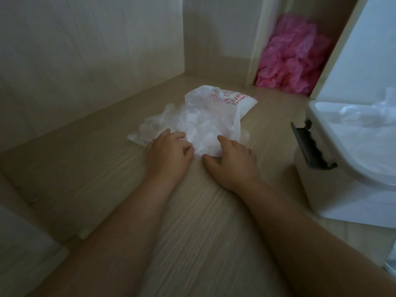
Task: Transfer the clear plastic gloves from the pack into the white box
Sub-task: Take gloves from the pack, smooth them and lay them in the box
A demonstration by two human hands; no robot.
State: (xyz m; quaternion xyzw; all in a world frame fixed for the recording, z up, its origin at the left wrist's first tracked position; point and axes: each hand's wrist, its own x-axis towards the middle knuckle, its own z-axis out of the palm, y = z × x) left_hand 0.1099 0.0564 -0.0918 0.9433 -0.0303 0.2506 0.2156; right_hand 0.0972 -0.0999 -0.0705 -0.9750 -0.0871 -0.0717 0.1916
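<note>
Gathering stage, by the look of it — bunching up a batch for the box. Clear gloves [192, 123] heaped loose on the wooden counter [107, 168], spilling from the mouth of the red-printed pack [237, 101], the pack lying flat just behind the heap.

Left hand [169, 151] at the heap's near left edge, fingers curled inward against the film; impossible to say whether pinching a glove or only bunched against it. Right hand [233, 161] at the near right edge, thumb spread wide, fingers laid fairly straight onto the crumpled plastic, pressing rather than gripping.

White box [342, 200] standing well apart to the right, lid up, dark latch [310, 146] hanging off its near corner, some clear film already lying inside. Bundle of pink gloves [293, 61] tucked in a compartment at the back, no part of this job.

Partway through, then: some in, most of the heap not yet moved. Next: close both hands round a bundle from either side, lift clear without dragging the pack along, carry right over the rim, drop in. Slippery, clingy film — likely to trail or shed strays, so squeeze firmly before lifting.
</note>
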